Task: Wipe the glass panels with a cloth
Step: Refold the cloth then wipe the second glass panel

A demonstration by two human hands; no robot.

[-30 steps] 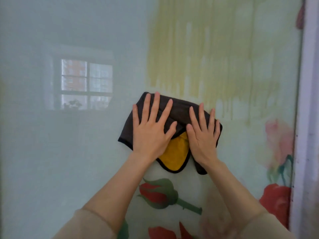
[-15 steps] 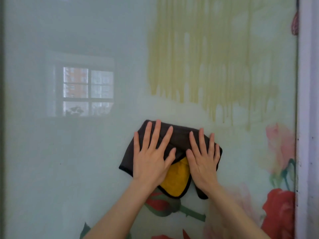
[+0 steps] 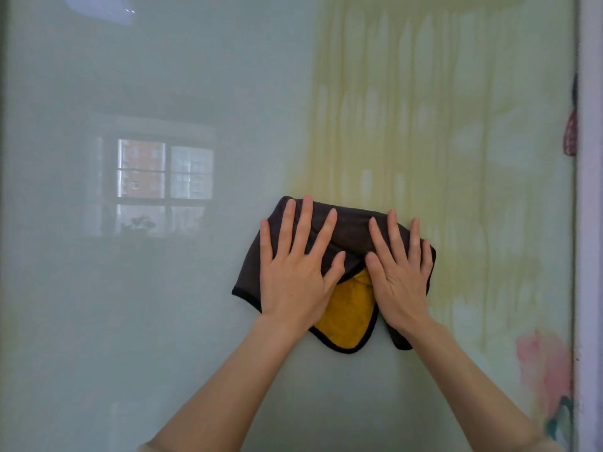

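The frosted pale-green glass panel (image 3: 156, 337) fills the head view. A dark brown cloth (image 3: 350, 231) with a yellow inner side and black trim lies flat against it, right of centre. My left hand (image 3: 295, 275) presses the cloth's left half with its fingers spread. Beside it, thumbs nearly touching, my right hand (image 3: 399, 277) presses the right half the same way. The cloth's top edge reaches the lower part of a yellow streaky smear (image 3: 408, 125) that runs down the panel's upper right.
A white frame (image 3: 590, 223) borders the panel on the right. Faded pink flower print (image 3: 541, 370) shows at the lower right of the glass. A window reflection (image 3: 163, 187) sits on the left half. A dark edge runs along the far left.
Both hands slid the cloth down the glass away from the yellow smear, then back up into its lower edge. The view has tilted upward, so the red roses have left the frame.
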